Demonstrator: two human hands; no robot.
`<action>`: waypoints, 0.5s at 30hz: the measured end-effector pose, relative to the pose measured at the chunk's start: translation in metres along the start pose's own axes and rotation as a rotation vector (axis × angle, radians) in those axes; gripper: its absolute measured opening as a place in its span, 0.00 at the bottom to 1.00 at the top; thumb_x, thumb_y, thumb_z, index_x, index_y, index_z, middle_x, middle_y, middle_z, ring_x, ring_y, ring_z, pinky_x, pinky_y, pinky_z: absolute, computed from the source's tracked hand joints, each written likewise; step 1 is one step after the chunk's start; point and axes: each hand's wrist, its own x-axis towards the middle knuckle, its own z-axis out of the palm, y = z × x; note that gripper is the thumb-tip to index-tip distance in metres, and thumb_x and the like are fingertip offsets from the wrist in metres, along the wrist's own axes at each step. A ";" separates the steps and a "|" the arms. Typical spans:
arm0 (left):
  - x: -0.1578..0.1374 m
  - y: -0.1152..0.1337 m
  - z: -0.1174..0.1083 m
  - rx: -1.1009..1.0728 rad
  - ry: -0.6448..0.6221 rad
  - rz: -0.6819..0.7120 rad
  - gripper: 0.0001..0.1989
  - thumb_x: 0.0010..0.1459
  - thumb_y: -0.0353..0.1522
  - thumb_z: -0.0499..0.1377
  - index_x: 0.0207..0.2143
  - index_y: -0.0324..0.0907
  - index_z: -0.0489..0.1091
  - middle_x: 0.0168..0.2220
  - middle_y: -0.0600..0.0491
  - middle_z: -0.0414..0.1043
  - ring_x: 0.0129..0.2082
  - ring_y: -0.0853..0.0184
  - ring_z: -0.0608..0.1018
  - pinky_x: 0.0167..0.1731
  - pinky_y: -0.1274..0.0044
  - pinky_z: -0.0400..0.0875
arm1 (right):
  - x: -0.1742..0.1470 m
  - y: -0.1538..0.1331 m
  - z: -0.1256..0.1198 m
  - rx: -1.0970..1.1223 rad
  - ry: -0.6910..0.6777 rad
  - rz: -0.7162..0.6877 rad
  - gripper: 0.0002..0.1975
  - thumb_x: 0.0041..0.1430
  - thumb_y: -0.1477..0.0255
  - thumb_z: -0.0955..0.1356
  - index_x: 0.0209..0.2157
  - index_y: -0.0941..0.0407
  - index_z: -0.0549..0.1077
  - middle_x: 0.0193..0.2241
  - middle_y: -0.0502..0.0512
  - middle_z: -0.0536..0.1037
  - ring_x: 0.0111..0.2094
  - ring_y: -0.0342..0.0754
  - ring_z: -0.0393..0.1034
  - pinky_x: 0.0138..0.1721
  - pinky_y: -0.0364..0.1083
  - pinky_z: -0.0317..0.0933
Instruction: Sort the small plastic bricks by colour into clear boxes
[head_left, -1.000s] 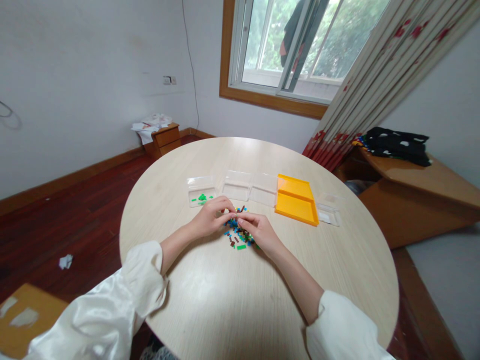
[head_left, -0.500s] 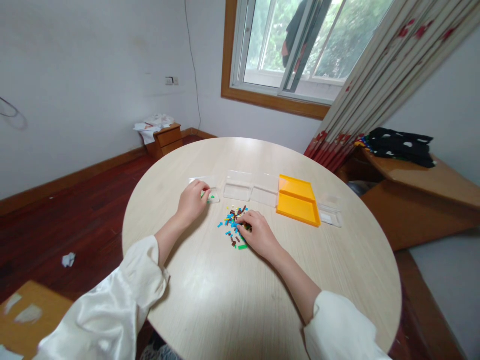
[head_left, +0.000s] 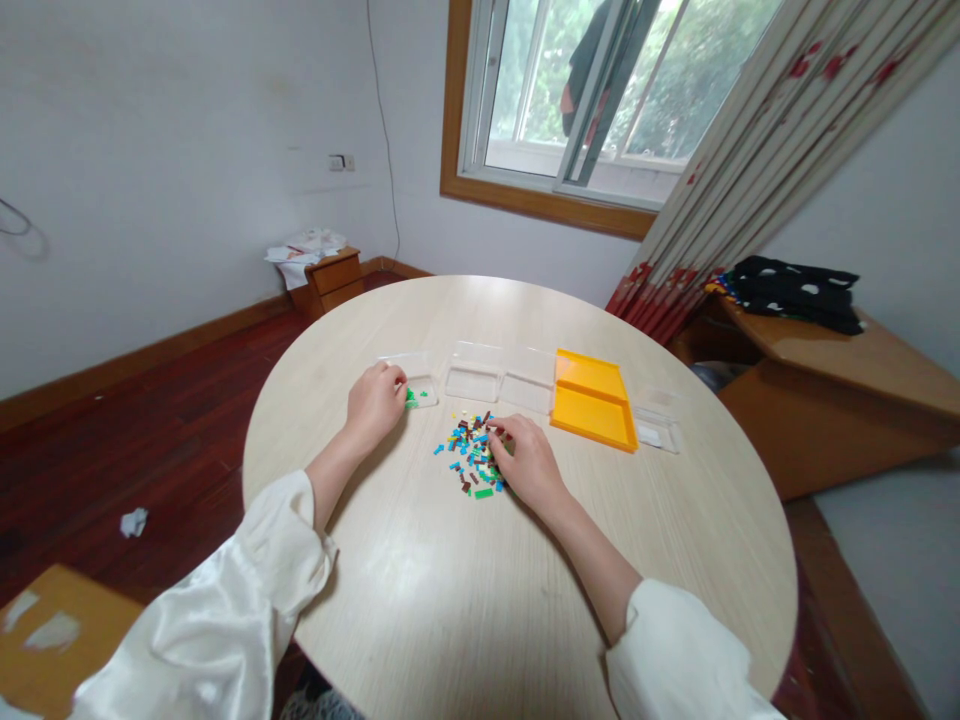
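My left hand [head_left: 377, 403] is at the left side of a small clear plastic box [head_left: 430, 402], its fingers bunched together at the rim. Several green toy bricks [head_left: 412, 397] lie in that box beside the fingertips; whether the fingers hold one is hidden. A loose pile of small toy bricks [head_left: 472, 450] in blue, brown, yellow, white and green is on the table. Over the pile's right side, my right hand [head_left: 529, 462] has its thumb and forefinger apart, with nothing visibly held. A longer green brick [head_left: 484, 493] lies at the pile's near edge.
Two more clear boxes with raised lids, one left [head_left: 472, 396] and one right [head_left: 527, 404], stand behind the pile. Right of them is an opened yellow case [head_left: 592, 425], then another clear box [head_left: 660, 447]. All rest on a round wooden table [head_left: 465, 600].
My left hand has drawn back slightly left, and more green bricks show in the box. My right hand has shifted a little right, uncovering more of the pile.
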 end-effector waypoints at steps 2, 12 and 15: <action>0.000 0.001 0.000 -0.021 0.003 0.024 0.05 0.53 0.28 0.54 0.27 0.41 0.69 0.31 0.49 0.69 0.33 0.61 0.71 0.32 0.73 0.64 | 0.000 -0.002 -0.001 0.006 -0.026 -0.035 0.07 0.55 0.76 0.64 0.35 0.57 0.73 0.31 0.56 0.74 0.35 0.49 0.66 0.40 0.49 0.59; -0.015 0.031 0.004 -0.498 -0.363 0.437 0.06 0.54 0.30 0.57 0.28 0.39 0.72 0.31 0.52 0.67 0.34 0.68 0.71 0.38 0.76 0.65 | -0.002 -0.012 -0.001 -0.056 -0.170 -0.104 0.05 0.53 0.79 0.66 0.30 0.56 0.74 0.33 0.54 0.74 0.37 0.47 0.65 0.40 0.47 0.56; -0.021 0.038 0.005 -0.505 -0.444 0.487 0.05 0.54 0.30 0.57 0.29 0.40 0.73 0.32 0.52 0.67 0.35 0.68 0.71 0.38 0.76 0.65 | -0.002 -0.012 -0.001 -0.058 -0.166 -0.101 0.05 0.53 0.79 0.66 0.30 0.56 0.73 0.33 0.54 0.74 0.37 0.47 0.65 0.40 0.47 0.56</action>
